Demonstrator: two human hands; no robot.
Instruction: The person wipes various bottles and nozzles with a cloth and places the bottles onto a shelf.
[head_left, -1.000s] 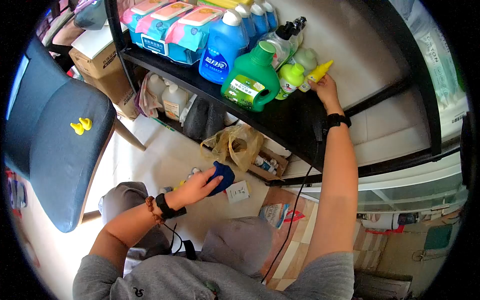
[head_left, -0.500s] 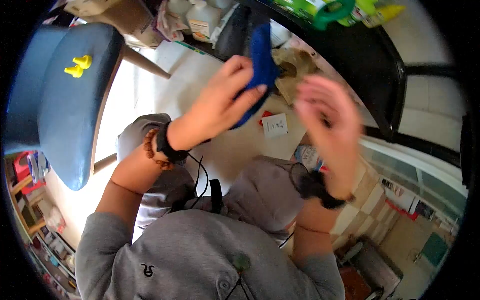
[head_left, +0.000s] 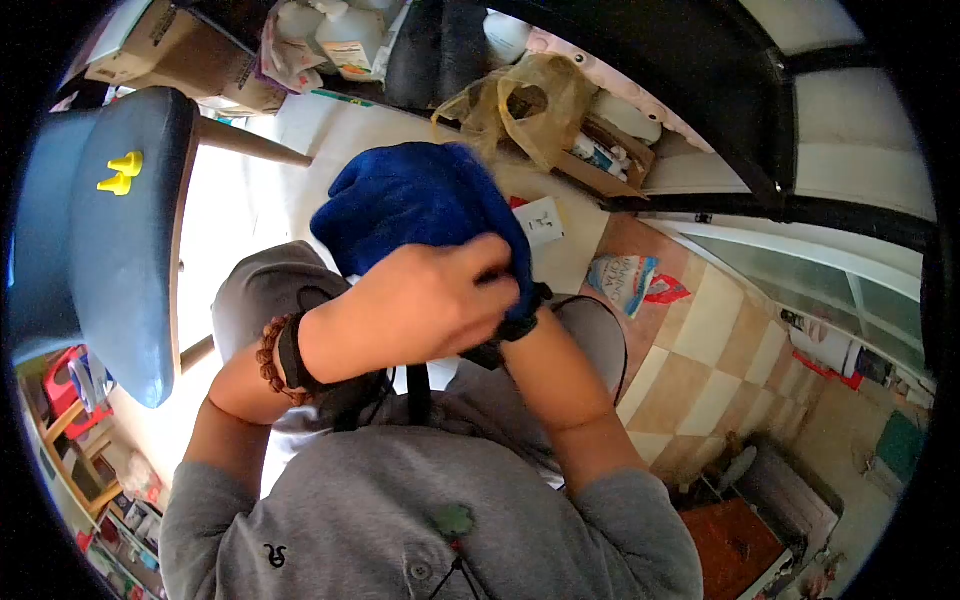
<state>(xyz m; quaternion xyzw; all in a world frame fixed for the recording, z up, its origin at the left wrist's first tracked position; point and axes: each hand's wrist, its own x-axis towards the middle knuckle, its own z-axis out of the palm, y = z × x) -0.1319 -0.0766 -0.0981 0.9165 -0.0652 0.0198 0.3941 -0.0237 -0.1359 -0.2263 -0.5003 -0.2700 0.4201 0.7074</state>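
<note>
Cloth [head_left: 405, 195], blue, hides the right hand; left hand [head_left: 430, 298] curls at its edge, both grips indeterminable: even tension should limit bunching.

Blue chair [head_left: 140, 270] — checkered floor [head_left: 705, 385]

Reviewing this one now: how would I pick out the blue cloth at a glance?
Start at the grey shirt filling the bottom middle and follow the left arm up to the left hand. Just beyond that hand, and touching it, spreads the blue cloth. It is soft, rumpled and deep blue, unlike the flat white card and see-through yellowish bag farther off.
</note>
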